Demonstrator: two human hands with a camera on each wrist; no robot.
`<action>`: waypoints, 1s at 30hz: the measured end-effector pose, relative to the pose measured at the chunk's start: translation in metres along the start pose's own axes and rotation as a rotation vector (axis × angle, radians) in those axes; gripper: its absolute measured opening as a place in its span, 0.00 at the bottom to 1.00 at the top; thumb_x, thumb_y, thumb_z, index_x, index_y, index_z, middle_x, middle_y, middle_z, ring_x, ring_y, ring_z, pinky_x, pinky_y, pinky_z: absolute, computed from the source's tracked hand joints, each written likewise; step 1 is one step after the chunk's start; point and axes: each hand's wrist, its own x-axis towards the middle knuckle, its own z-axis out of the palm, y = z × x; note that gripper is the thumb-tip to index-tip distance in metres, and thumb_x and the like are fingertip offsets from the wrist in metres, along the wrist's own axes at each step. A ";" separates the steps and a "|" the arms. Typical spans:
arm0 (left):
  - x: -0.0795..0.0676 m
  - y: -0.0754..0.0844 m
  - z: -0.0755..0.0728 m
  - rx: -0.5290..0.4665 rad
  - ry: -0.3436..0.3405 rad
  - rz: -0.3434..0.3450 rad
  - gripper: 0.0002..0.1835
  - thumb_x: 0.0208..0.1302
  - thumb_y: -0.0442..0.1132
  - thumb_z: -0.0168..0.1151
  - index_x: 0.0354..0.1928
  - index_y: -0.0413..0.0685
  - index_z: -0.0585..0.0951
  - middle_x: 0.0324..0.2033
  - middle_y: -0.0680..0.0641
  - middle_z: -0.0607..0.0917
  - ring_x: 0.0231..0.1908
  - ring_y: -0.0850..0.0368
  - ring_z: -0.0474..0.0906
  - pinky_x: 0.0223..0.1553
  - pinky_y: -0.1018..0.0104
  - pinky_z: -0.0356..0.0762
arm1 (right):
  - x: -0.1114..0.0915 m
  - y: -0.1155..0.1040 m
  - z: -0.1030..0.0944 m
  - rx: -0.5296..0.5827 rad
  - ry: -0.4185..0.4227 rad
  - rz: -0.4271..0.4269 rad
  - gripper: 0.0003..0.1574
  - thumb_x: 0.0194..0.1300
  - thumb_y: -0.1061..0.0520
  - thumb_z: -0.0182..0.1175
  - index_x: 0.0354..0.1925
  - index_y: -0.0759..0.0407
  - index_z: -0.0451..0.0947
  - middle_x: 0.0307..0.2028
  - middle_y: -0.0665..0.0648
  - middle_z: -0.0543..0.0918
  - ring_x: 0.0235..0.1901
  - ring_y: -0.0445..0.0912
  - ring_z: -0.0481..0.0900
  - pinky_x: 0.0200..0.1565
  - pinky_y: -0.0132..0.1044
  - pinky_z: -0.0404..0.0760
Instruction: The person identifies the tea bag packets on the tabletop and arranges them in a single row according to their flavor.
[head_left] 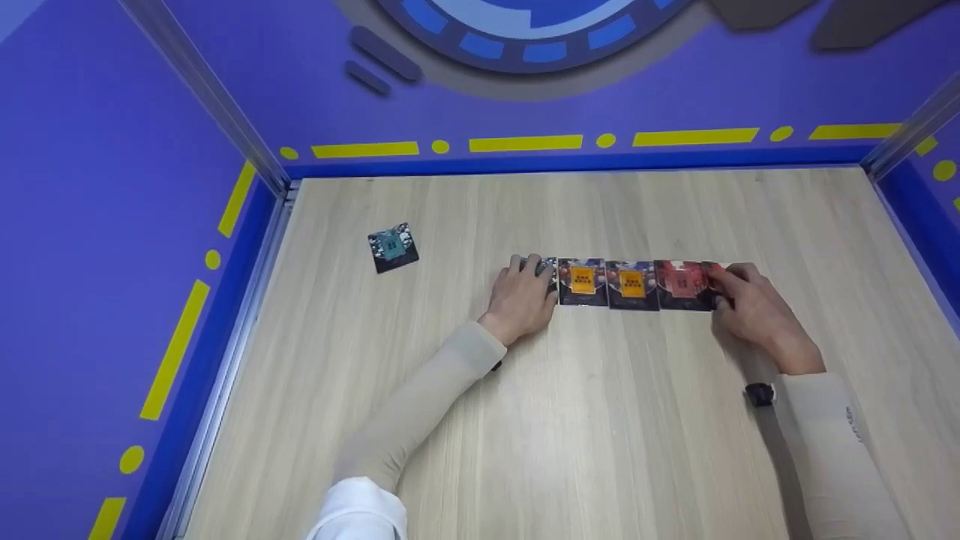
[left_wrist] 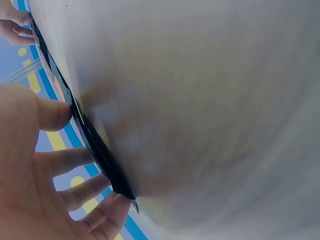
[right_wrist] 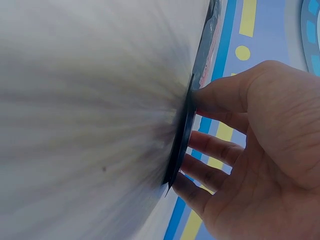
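Flat square packets lie side by side in a row on the wooden table. My left hand [head_left: 517, 301] rests over the leftmost packet [head_left: 553, 274], its thumb and fingertips touching it and covering most of it. Two packets with orange centres, one [head_left: 582, 281] beside the other [head_left: 634, 285], lie to its right, then a red packet [head_left: 684, 285]. At the right end my right hand [head_left: 761, 315] touches another reddish packet [head_left: 712, 273], largely hidden under the fingers. Both wrist views show spread fingers against thin dark packets [left_wrist: 102, 155] lying on the tabletop.
A single teal and black packet [head_left: 393, 247] lies apart, tilted, at the table's back left. Blue walls with yellow marks enclose the wooden table [head_left: 585, 420] at the back and both sides. A dark wrist strap [head_left: 760, 394] shows at the right wrist.
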 end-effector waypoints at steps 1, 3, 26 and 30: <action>0.000 0.000 0.000 0.002 0.001 0.000 0.30 0.82 0.57 0.50 0.77 0.52 0.74 0.74 0.44 0.73 0.70 0.43 0.70 0.67 0.50 0.77 | 0.000 0.000 0.000 0.001 0.001 -0.001 0.35 0.74 0.63 0.52 0.76 0.69 0.66 0.68 0.77 0.65 0.63 0.73 0.69 0.64 0.74 0.69; 0.000 0.000 0.000 0.004 0.002 0.002 0.30 0.82 0.57 0.50 0.77 0.51 0.74 0.74 0.44 0.73 0.70 0.42 0.71 0.67 0.50 0.78 | 0.001 0.000 0.000 0.001 0.005 -0.006 0.35 0.74 0.63 0.53 0.76 0.69 0.66 0.67 0.78 0.65 0.62 0.73 0.69 0.64 0.74 0.69; -0.002 -0.029 -0.016 -0.076 0.022 -0.015 0.31 0.82 0.54 0.52 0.79 0.50 0.70 0.77 0.42 0.70 0.72 0.40 0.70 0.67 0.48 0.78 | 0.001 0.001 0.000 -0.009 0.005 -0.019 0.35 0.74 0.64 0.54 0.76 0.70 0.66 0.66 0.79 0.65 0.61 0.74 0.71 0.62 0.74 0.71; -0.002 -0.046 -0.020 -0.081 0.045 -0.034 0.31 0.82 0.53 0.52 0.79 0.48 0.70 0.76 0.41 0.71 0.73 0.39 0.70 0.69 0.47 0.77 | 0.001 0.001 0.000 -0.006 0.004 -0.017 0.35 0.75 0.63 0.54 0.76 0.71 0.66 0.67 0.78 0.65 0.61 0.74 0.70 0.62 0.74 0.70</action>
